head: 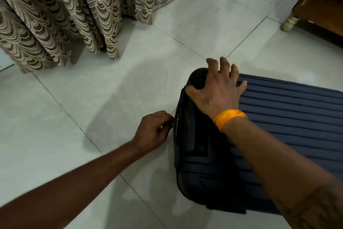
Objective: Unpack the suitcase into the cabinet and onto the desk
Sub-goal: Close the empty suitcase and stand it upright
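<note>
A dark blue ribbed suitcase (pixel 289 117) lies flat and closed on the tiled floor at the right. My right hand (pixel 217 91), with an orange band on the wrist, presses on its top left corner with fingers spread. At the suitcase's left edge my left hand (pixel 154 130) has its fingers curled and pinches something small by the zipper line; the thing itself is too small to make out.
A patterned beige and brown curtain (pixel 74 15) hangs to the floor at the upper left. A wooden piece of furniture with a pale foot (pixel 315 6) stands at the upper right. Pale floor tiles (pixel 92 108) spread out to the left of the suitcase.
</note>
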